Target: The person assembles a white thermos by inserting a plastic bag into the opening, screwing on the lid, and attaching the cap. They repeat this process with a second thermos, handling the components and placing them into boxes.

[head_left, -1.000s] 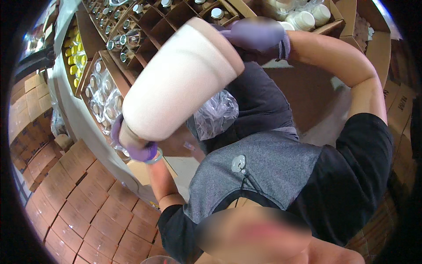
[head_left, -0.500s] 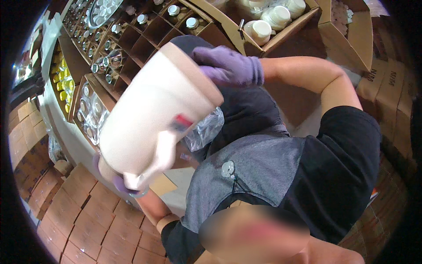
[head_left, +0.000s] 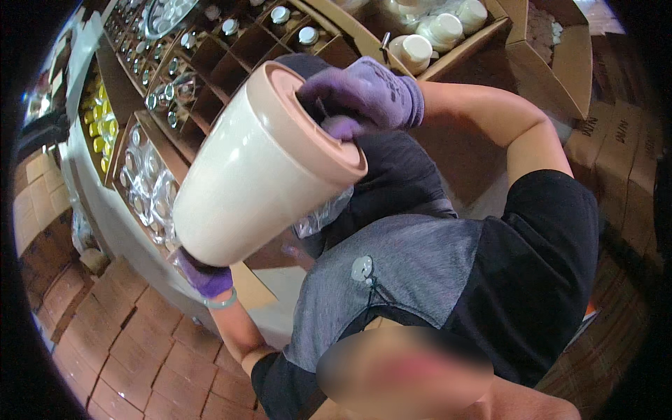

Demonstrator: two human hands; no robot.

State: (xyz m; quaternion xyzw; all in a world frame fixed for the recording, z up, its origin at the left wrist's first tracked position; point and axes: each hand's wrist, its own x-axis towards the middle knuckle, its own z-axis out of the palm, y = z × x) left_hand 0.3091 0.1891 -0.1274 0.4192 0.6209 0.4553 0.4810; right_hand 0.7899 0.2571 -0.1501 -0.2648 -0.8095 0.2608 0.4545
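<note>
A large cream-white jug [head_left: 238, 168] with a tapered body and a beige-pink band fills the middle of the view, tilted with its wide end up to the right. Under the narrow end, my left hand [head_left: 206, 276] in a purple glove holds it, fingers mostly hidden by the body. At the wide end, my right hand [head_left: 360, 98], gloved in purple too, has its fingers curled against the beige-pink end face. Whether they grip a recess there is unclear. The jug's handle is turned out of sight.
Divided cartons [head_left: 245, 49] with capped bottles stand beyond the jug. Left of it are a box of plastic-wrapped bottles [head_left: 143, 189] and yellow-capped bottles [head_left: 101, 129]. An open box [head_left: 462, 45] with white jugs sits at the upper right. Stacked brown cartons [head_left: 133, 336] lie lower left.
The jug has been rolled in my hands, so its handle and coloured mark no longer show. Its beige-pink end now faces upward more, with my right fingers over it.
</note>
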